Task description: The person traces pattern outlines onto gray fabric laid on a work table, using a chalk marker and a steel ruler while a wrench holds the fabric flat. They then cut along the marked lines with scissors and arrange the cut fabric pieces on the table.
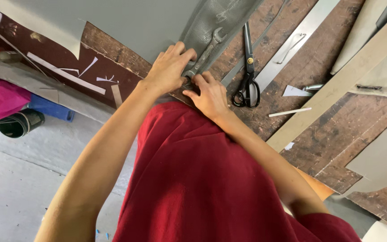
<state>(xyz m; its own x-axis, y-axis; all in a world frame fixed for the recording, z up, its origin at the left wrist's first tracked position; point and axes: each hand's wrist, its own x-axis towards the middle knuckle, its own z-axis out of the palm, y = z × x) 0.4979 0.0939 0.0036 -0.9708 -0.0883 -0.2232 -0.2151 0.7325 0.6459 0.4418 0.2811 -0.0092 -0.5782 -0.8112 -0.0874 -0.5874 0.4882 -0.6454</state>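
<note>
My left hand point(169, 68) and my right hand point(208, 95) meet at the near edge of a worn wooden table point(319, 76). Both press and pinch the edge of a grey textured fabric strip point(216, 22) that runs away across the table. A metal open-ended spanner point(207, 51) lies on that strip, its near end under my fingers. A large smooth grey sheet point(131, 22) lies to the left of the strip. My red garment fills the lower middle of the view.
Black-handled scissors point(247, 71) lie just right of my hands. A long metal ruler point(292, 40), a wooden slat point(337, 85), a white stick point(290, 112) and beige pattern pieces point(381, 157) lie further right. On the floor at left sit a black roll point(19, 123), pink cloth point(1, 98) and a blue box point(50, 108).
</note>
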